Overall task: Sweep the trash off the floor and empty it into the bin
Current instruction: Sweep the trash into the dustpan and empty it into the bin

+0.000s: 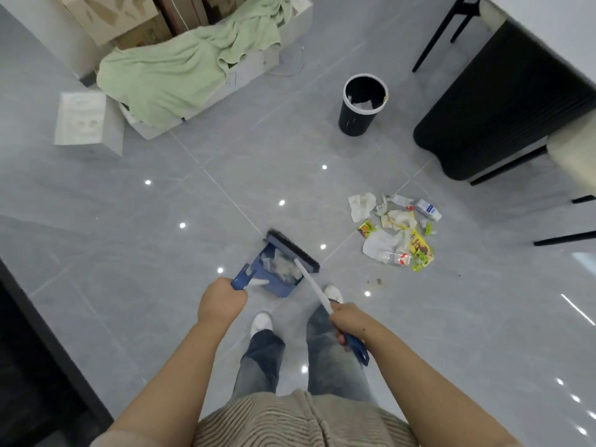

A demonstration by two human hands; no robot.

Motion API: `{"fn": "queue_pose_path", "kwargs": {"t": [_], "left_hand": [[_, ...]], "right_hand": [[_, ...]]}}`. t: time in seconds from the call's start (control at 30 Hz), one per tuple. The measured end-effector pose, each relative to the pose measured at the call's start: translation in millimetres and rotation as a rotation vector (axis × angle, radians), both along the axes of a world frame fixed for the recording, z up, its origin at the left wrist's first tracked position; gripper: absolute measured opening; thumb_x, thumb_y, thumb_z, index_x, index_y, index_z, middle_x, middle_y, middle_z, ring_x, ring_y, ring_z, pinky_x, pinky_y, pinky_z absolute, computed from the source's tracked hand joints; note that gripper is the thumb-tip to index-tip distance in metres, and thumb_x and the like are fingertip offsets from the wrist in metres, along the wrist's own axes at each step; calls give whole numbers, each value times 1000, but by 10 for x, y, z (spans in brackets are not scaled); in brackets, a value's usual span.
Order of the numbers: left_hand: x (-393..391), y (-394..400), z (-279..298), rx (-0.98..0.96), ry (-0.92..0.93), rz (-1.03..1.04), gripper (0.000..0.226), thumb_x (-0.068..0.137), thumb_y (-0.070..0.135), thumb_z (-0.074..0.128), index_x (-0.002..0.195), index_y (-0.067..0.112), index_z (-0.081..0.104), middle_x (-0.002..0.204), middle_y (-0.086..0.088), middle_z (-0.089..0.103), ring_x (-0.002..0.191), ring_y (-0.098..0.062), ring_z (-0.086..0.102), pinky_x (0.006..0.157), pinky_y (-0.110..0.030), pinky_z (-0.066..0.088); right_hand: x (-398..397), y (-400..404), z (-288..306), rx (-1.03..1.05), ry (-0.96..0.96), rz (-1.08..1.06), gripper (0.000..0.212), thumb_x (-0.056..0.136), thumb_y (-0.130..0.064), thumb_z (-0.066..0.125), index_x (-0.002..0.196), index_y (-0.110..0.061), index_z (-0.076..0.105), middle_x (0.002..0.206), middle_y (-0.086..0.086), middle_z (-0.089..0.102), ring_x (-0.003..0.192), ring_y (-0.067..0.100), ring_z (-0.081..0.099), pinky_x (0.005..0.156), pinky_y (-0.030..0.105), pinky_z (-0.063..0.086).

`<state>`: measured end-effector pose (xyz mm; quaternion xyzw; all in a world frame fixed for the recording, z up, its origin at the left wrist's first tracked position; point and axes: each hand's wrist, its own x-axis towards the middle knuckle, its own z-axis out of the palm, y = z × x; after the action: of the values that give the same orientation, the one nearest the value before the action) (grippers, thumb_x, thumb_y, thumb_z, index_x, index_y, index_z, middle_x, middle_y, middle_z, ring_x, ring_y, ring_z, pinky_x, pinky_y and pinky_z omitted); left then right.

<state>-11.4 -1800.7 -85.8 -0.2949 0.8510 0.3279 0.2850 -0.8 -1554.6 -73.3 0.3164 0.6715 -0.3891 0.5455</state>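
My left hand (221, 298) grips the handle of a blue dustpan (280, 287) that holds some white paper scraps. My right hand (350, 319) is closed around the white-and-blue handle of a broom (292, 250), whose dark bristle head rests across the dustpan's mouth. To the right on the grey floor lies a pile of trash (395, 232): crumpled tissues, snack wrappers, a clear plastic bottle and a small white bottle. Farther back stands a black bin (362, 106) with a white rim, open, with some paper inside.
A box draped with a green towel (190, 66) sits at the back left, a white foam piece (80, 119) beside it. A dark cabinet (503, 101) and black chair legs (561, 241) stand at the right. A dark edge runs along the lower left. Small crumbs (375, 281) lie near my feet.
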Motion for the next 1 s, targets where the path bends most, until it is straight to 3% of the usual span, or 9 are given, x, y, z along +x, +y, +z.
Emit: {"fn": "queue_pose_path", "kwargs": {"t": [0.1,0.23,0.33,0.47,0.6,0.67,0.8,0.93,1.0], "left_hand": [[19,-87,0,18,1,13,36,79,-6,47,49,11,35,51,-2,38,49,-14,33,48,-21,23],[102,-221,10,14,17,68,34,79,-5,49,51,10,36,50,-2,35,48,-14,30,47,-23,21],[223,-296,-3,0,4,87,34,80,-4,49,51,10,37,51,-2,36,49,-14,32,48,-23,22],[363,-372,-53,-31,-34,56,35,81,-4,49,51,9,39,50,-2,39,48,-13,34,47,-23,25],[342,-376,-89,-52,-39,42,34,79,-5,50,51,9,37,49,-2,37,47,-13,32,46,-24,25],[308,-355,-95,-38,-41,40,32,79,-4,49,52,8,38,50,-3,37,47,-14,31,47,-24,24],[268,-349,-94,-29,-41,45,34,79,-5,49,52,10,34,49,-3,34,47,-14,29,47,-23,21],[277,-336,-78,-26,-40,40,36,80,-6,49,51,10,34,50,-3,36,47,-14,31,47,-22,21],[266,-332,-80,-20,-35,42,36,80,-6,49,51,10,35,50,-3,36,47,-14,31,47,-22,22]], "right_hand": [[-212,257,272,-28,-11,-195,14,90,-9,43,81,-10,52,55,5,45,37,12,36,37,16,31],[-567,484,496,4,32,-167,10,95,-17,42,89,-15,48,52,3,44,31,9,37,36,15,30],[-841,420,358,76,107,-5,6,95,-12,40,98,-12,45,59,8,42,41,15,37,41,20,33],[-871,180,-44,142,190,401,30,89,-3,34,115,-4,49,62,15,50,56,26,49,55,31,43],[-488,-116,-235,147,65,714,17,85,0,48,101,0,55,81,16,61,84,32,62,63,34,49],[-288,-214,-172,118,37,828,20,88,-2,49,108,-1,53,92,15,61,83,28,63,66,31,50],[-282,-42,63,22,47,554,37,92,-5,38,127,3,48,66,7,46,50,15,45,40,20,38],[-536,433,364,12,-1,154,43,93,-9,39,136,-11,43,58,6,41,42,13,36,37,17,31],[-624,602,458,14,-7,98,47,93,-11,40,139,-21,38,57,5,41,41,11,35,37,17,31]]}}
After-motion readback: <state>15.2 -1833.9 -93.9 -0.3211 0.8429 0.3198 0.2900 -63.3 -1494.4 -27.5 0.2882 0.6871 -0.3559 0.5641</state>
